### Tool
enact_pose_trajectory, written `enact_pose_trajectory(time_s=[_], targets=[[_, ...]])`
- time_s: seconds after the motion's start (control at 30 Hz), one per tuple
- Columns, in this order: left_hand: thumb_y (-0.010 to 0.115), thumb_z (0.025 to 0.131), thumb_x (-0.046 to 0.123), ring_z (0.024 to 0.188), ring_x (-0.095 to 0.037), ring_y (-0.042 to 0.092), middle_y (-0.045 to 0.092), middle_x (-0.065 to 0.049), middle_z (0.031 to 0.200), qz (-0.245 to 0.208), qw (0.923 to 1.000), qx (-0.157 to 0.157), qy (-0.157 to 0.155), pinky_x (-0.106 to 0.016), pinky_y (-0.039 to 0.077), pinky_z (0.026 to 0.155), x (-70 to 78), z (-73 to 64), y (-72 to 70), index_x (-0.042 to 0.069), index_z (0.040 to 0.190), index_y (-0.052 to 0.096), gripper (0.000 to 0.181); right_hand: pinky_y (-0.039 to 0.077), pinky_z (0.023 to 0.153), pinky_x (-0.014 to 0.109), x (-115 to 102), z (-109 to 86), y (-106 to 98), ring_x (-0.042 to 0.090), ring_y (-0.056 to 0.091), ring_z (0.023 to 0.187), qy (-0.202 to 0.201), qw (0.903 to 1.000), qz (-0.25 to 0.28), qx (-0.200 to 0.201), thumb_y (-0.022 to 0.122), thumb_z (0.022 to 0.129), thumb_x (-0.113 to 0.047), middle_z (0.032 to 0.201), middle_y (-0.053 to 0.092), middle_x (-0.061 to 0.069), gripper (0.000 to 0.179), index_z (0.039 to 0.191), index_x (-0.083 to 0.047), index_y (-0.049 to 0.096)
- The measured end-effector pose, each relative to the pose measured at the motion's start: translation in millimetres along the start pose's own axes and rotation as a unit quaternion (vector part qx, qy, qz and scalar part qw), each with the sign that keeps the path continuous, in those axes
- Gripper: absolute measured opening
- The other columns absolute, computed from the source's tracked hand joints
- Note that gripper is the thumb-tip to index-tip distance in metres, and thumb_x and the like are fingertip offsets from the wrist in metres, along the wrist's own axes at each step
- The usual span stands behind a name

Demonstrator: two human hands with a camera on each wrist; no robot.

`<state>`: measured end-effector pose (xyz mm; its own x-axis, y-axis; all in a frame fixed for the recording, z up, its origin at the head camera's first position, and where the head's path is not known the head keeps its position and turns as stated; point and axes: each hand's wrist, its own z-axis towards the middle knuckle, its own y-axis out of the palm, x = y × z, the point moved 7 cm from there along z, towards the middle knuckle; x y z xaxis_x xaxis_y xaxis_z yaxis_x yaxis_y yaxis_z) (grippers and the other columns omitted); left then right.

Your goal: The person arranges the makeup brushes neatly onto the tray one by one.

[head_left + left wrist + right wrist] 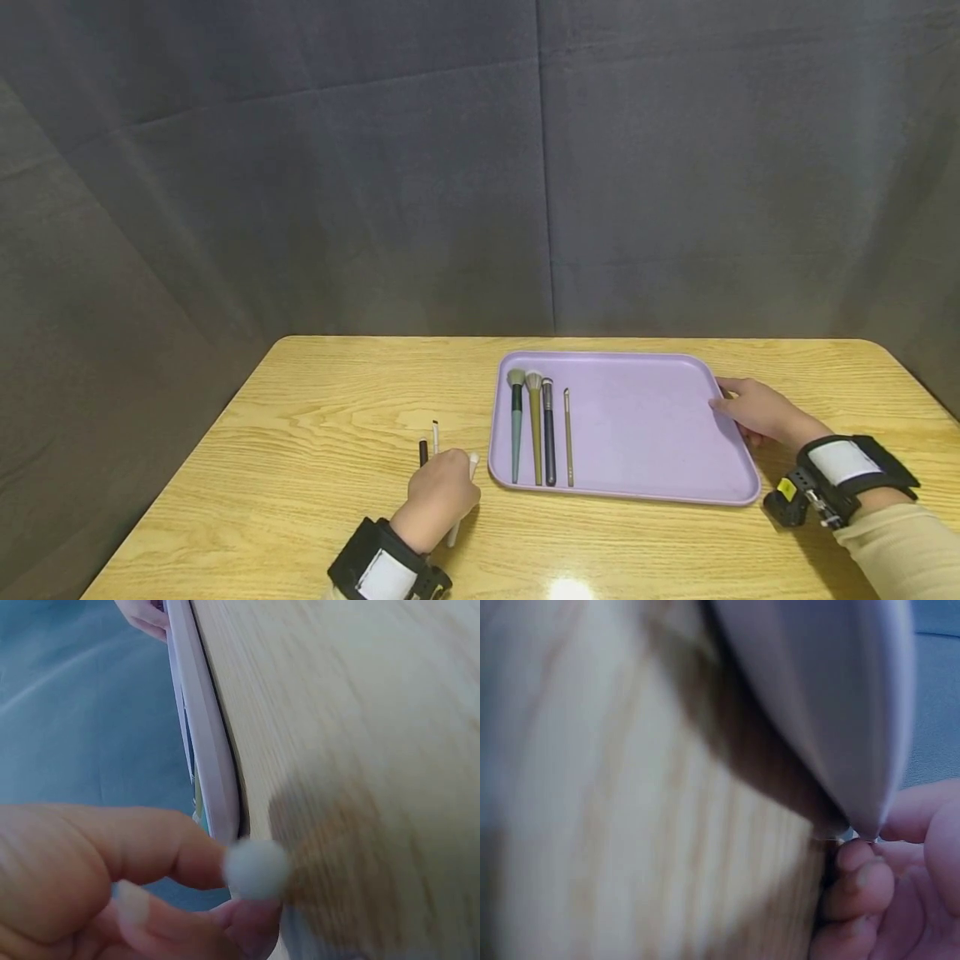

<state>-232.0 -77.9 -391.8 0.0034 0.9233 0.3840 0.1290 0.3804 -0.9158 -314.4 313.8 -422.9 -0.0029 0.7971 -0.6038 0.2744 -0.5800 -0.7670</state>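
Observation:
Over the table's near left part, my left hand pinches a white-handled makeup brush. A pale rounded end of the brush shows beside the fingers in the left wrist view. Just beyond that hand lie a dark stick-like piece and a slim white brush with a dark tip, both partly hidden. My right hand grips the right rim of a lilac tray, thumb above and fingers below. Side by side at the tray's left lie a teal brush, an olive brush, a black brush and a thin gold brush.
The tray rests on a light wood table with rounded far corners. A dark grey cloth hangs behind the table and along its sides.

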Motion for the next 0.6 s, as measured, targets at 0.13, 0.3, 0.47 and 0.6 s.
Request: enact_pose_trajectory(time_s=[0.13,0.3,0.47,0.6], targets=[[0.068,0.079,-0.001,0.046,-0.015,0.044,0.047,-0.005,0.058,-0.011,0.9999,0.001,0.001,-0.025,0.035,0.041,0.0,-1.4,0.1,0.003,0.065,0.052,0.022,0.037,0.045,0.027,0.2,0.2,0.6,0.014,0.041,0.045,0.004,1.0,0.001,0.001,0.049,0.099,-0.018,0.058,0.042,0.002,0.063,0.14,0.021,0.022],[0.065,0.083,0.001,0.043,-0.013,0.043,0.045,-0.004,0.056,-0.029,0.9995,0.01,0.007,-0.023,0.032,0.039,0.7,-3.3,1.4,0.004,0.064,0.052,0.023,0.037,0.046,0.027,1.2,0.2,0.7,0.014,0.042,0.045,0.007,1.0,-0.003,0.002,0.049,0.098,-0.018,0.058,0.043,0.002,0.063,0.14,0.021,0.023],[0.065,0.084,0.002,0.044,-0.013,0.042,0.045,-0.004,0.057,-0.038,0.999,0.021,0.009,-0.023,0.031,0.04,0.5,-3.5,1.5,0.004,0.064,0.054,0.023,0.037,0.045,0.027,1.7,0.8,1.3,0.014,0.042,0.045,0.006,1.0,-0.003,0.003,0.049,0.098,-0.019,0.058,0.043,0.002,0.063,0.14,0.021,0.023],[0.066,0.083,0.003,0.045,-0.013,0.043,0.045,-0.003,0.058,-0.052,0.9983,0.026,0.01,-0.024,0.033,0.041,0.0,-3.2,0.5,0.006,0.062,0.05,0.026,0.037,0.045,0.027,1.6,1.4,1.2,0.014,0.042,0.045,0.005,1.0,-0.001,0.003,0.049,0.098,-0.019,0.058,0.044,0.002,0.063,0.14,0.021,0.023]])
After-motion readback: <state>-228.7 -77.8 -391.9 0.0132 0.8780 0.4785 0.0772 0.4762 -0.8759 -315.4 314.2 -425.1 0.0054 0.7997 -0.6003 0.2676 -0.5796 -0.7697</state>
